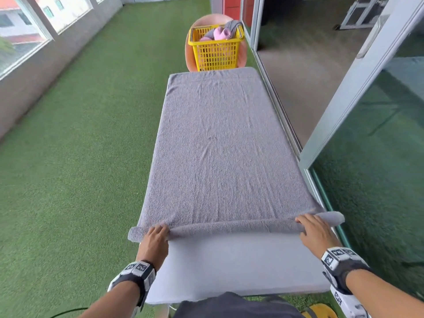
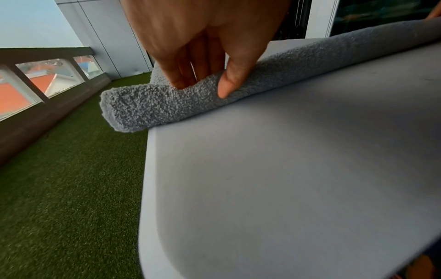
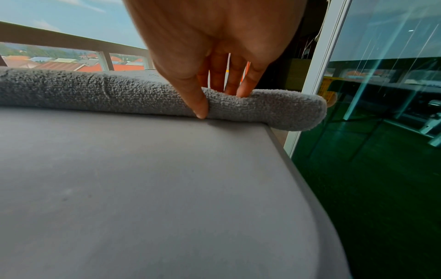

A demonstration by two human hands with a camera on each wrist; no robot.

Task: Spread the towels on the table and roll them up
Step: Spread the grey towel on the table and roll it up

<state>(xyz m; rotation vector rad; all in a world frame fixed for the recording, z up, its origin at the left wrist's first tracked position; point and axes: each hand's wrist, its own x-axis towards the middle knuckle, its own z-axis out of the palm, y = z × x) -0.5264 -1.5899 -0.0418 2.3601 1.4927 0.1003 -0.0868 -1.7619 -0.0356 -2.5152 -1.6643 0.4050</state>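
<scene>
A grey towel (image 1: pixel 220 145) lies flat along the grey table (image 1: pixel 241 267), and its near edge is wound into a thin roll (image 1: pixel 229 227) whose ends overhang both table sides. My left hand (image 1: pixel 157 235) grips the roll near its left end; the left wrist view shows the hand (image 2: pixel 203 85) with fingers on top of the roll (image 2: pixel 148 109) and the thumb on its near side. My right hand (image 1: pixel 314 228) holds the right end the same way, and in the right wrist view the hand (image 3: pixel 220 102) pinches the roll (image 3: pixel 95 94).
At the table's far end a yellow basket (image 1: pixel 216 49) with pink and grey towels sits on a pink chair. Glass sliding doors (image 1: pixel 367 157) run close along the right side. Green turf (image 1: pixel 68 157) covers the floor on the left.
</scene>
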